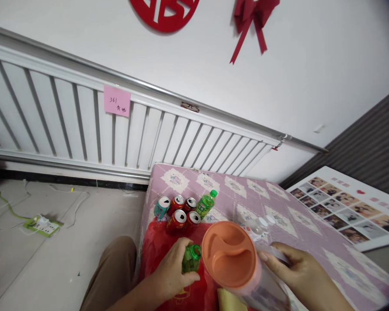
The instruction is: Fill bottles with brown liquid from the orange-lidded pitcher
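My left hand (171, 270) is wrapped round an uncapped green bottle (191, 258), its open mouth facing up. Close beside it on the right, my right hand (294, 268) grips the handle of a clear pitcher (266, 289) with an orange lid (229, 255). The pitcher's lower part runs out of the frame. Beyond my left hand stand several opened drink cans, among them a teal can (162, 208) and a red can (176, 221). A capped green bottle (206, 204) stands to their right.
Beneath everything are a red cloth (154, 246) and a pink patterned bed cover (220, 185). Clear bottles (259, 225) lie behind the pitcher. A radiator (168, 134) lines the wall. A photo board (350, 207) leans at the right; a power strip (43, 225) lies on the floor.
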Action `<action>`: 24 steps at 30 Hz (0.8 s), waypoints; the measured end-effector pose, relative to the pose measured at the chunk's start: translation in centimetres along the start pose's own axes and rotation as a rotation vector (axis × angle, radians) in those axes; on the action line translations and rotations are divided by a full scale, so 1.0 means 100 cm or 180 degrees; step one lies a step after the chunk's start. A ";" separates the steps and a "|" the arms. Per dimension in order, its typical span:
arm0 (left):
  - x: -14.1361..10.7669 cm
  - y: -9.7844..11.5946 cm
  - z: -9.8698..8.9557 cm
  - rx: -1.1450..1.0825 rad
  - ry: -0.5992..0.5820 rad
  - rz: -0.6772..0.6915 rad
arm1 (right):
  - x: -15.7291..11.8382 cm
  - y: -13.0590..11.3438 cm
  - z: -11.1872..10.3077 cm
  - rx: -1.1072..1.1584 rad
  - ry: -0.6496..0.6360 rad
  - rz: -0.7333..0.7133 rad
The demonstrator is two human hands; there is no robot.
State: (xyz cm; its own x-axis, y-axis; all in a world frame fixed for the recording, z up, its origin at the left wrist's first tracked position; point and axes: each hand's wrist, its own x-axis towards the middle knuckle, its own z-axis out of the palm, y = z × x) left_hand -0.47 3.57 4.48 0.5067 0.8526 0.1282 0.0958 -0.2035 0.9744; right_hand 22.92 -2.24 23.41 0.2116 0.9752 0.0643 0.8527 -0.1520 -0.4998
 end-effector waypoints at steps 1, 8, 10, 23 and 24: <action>0.000 0.000 0.000 -0.0001 -0.0004 0.0011 | 0.000 -0.001 0.000 0.0004 0.0000 0.0018; 0.000 -0.001 0.001 -0.0023 0.0009 0.0000 | -0.001 0.003 0.000 0.0051 -0.0044 0.0105; 0.000 -0.001 0.001 -0.0019 0.0011 0.0000 | 0.000 0.005 0.000 0.0036 -0.0055 0.0093; 0.001 -0.003 0.002 0.0008 0.0007 0.0009 | 0.001 0.002 -0.002 0.0004 -0.0018 0.0043; 0.001 -0.003 0.002 0.0009 0.0009 0.0008 | 0.000 0.001 -0.002 -0.0002 -0.0022 0.0045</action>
State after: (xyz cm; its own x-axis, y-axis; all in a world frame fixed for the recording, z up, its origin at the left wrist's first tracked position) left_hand -0.31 3.62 4.16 0.5043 0.8535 0.1312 0.0969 -0.2069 0.9735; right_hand 23.12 -2.25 23.50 0.2202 0.9741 0.0511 0.8499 -0.1659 -0.5001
